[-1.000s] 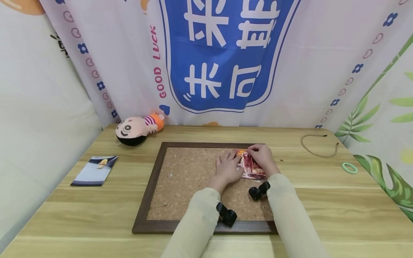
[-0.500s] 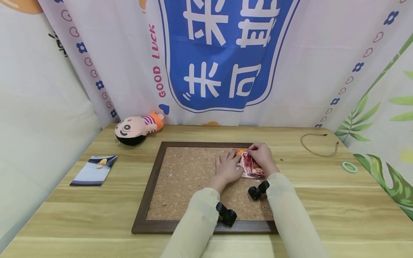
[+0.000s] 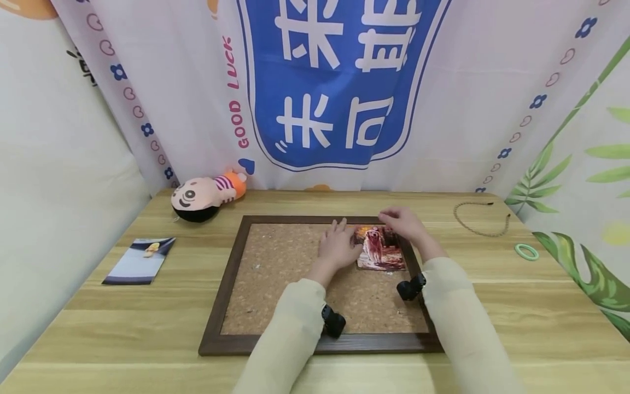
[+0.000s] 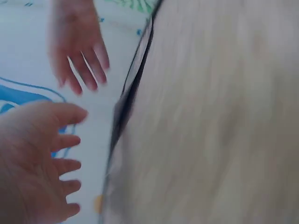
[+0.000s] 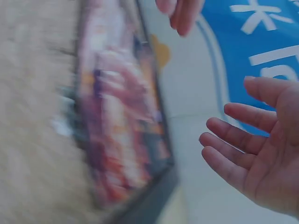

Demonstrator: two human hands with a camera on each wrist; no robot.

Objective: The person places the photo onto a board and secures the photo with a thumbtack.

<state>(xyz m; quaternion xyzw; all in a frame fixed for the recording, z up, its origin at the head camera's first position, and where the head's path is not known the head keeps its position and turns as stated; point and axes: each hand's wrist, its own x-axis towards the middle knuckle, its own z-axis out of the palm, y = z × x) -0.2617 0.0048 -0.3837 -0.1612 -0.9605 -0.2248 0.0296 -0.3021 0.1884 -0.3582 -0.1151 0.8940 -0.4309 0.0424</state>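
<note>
From where I stand, the dog photo [image 3: 381, 254] lies flat on the cork board [image 3: 290, 273], in its far right corner, close to the dark frame [image 3: 228, 290]. The person's left hand [image 3: 338, 246] is just left of it, the grip released and the fingers spread. The right hand [image 3: 402, 221] is over that far corner, its grip loose too, holding nothing. On the desk [image 3: 108, 328], another picture [image 3: 140, 261] and a doll [image 3: 209, 196] lie to the left, a headband [image 3: 473, 232] and green ring [image 3: 525, 258] to the right.
</note>
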